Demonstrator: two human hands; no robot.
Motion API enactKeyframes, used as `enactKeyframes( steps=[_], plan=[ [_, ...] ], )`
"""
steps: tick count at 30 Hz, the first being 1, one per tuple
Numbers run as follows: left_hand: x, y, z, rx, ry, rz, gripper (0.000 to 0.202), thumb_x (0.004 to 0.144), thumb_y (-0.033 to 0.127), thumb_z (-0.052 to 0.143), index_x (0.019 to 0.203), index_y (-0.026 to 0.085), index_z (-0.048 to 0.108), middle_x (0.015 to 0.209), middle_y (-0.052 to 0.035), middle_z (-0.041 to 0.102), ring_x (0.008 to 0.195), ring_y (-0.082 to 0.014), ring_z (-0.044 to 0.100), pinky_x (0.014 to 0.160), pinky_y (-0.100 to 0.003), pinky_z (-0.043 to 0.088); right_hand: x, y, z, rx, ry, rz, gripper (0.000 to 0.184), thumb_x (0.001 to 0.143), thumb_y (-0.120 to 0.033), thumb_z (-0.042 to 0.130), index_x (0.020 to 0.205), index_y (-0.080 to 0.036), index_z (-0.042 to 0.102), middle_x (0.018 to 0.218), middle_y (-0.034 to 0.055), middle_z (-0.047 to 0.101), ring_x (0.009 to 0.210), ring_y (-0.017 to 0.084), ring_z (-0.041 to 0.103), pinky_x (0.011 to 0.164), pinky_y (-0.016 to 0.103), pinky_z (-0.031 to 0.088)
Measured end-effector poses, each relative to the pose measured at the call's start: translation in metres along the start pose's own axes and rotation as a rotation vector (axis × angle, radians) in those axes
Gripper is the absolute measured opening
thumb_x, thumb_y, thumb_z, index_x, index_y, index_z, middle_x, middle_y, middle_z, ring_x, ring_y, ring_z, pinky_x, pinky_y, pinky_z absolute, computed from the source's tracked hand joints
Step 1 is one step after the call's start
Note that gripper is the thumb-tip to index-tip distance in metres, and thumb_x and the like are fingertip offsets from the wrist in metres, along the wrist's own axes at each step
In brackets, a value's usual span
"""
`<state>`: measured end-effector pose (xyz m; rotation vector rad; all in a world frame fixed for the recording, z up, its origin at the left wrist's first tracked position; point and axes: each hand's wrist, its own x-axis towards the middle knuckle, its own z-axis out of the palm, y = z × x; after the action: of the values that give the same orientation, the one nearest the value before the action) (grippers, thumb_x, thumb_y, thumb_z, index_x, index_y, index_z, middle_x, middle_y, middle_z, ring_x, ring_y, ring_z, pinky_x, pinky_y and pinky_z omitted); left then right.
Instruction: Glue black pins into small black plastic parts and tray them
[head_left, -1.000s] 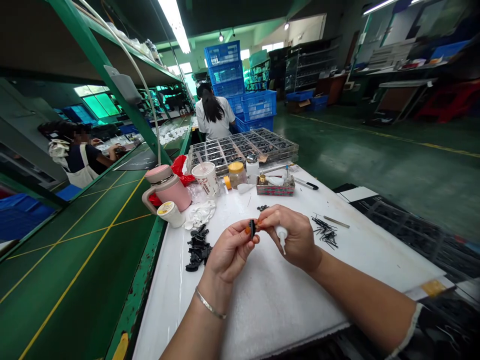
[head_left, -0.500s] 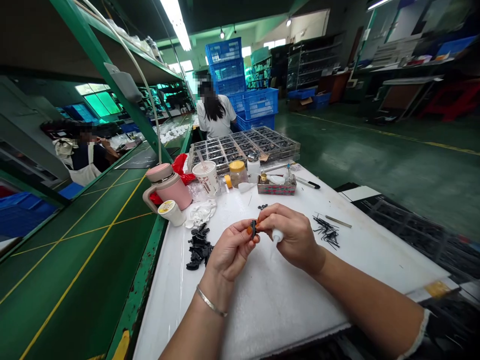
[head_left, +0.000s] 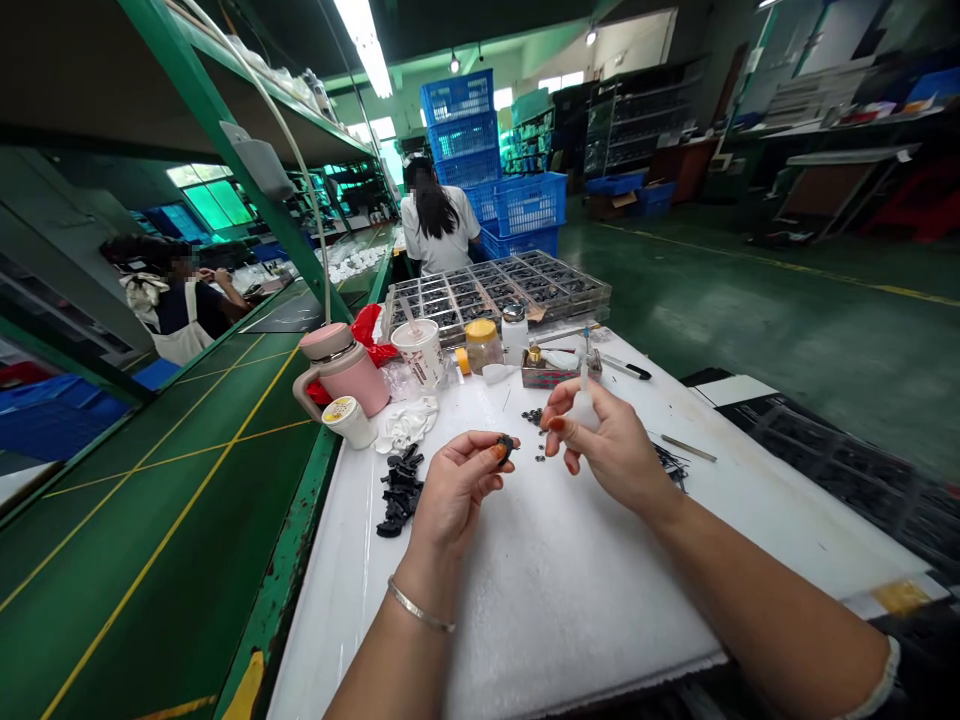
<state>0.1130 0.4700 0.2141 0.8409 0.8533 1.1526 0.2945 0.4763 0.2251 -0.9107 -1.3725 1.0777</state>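
My left hand (head_left: 459,485) is closed, pinching a small black plastic part (head_left: 507,447) between thumb and fingertips above the white work surface (head_left: 540,590). To its right, my right hand (head_left: 604,435) holds a small white squeeze bottle (head_left: 585,408), its thin nozzle pointing up; the fingers hide part of the bottle. Several tiny dark round pieces (head_left: 533,416) lie on the surface between and beyond the hands. Left of my left hand is a pile of black plastic parts (head_left: 401,490). Thin black pins (head_left: 673,464) lie partly hidden behind my right hand.
A pink thermos (head_left: 349,375), a paper cup (head_left: 418,352), a yellow-lidded jar (head_left: 484,347) and a small patterned box (head_left: 559,372) line the far side. Behind them are compartment trays (head_left: 495,292). A green conveyor belt (head_left: 187,480) runs along the left. Two people sit farther off.
My right hand has moved away from the black part, and the squeeze bottle's nozzle has turned from pointing down to pointing up. My left hand still pinches the part. The view has shifted slightly.
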Motion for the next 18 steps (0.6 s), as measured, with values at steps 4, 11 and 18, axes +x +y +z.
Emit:
enactKeyframes(
  steps=[4,11,18],
  plan=[
    [-0.0019,0.0005,0.0012,0.104,0.015,0.072,0.017,0.073,0.022,0.073,0.085,0.013,0.064,0.090,-0.0078,0.071,0.065,-0.0073,0.062,0.050,-0.012,0.042,-0.0002,-0.0046,-0.0003,-0.174,-0.062,0.052,0.022,0.078,-0.034,0.067,0.088,-0.017,0.056,0.069,-0.0005,0.058,0.055,0.013,0.060,0.039,0.019,0.044],
    [-0.0043,-0.0012,0.0028,0.142,-0.007,0.115,0.020,0.077,0.028,0.069,0.086,0.015,0.056,0.093,-0.0083,0.071,0.074,-0.0140,0.067,0.058,-0.019,0.049,-0.0019,-0.0076,0.0025,-0.315,-0.073,0.043,0.018,0.081,-0.033,0.064,0.082,-0.016,0.060,0.061,-0.0002,0.062,0.049,0.008,0.053,0.043,0.018,0.045],
    [-0.0014,-0.0032,0.0011,0.187,0.060,0.163,0.024,0.072,0.027,0.073,0.085,0.015,0.058,0.084,-0.0058,0.071,0.074,-0.0140,0.067,0.061,-0.020,0.049,-0.0020,-0.0082,0.0000,-0.222,-0.038,0.024,0.027,0.081,-0.040,0.064,0.093,-0.017,0.056,0.065,-0.0007,0.061,0.047,0.009,0.053,0.042,0.020,0.046]
  ],
)
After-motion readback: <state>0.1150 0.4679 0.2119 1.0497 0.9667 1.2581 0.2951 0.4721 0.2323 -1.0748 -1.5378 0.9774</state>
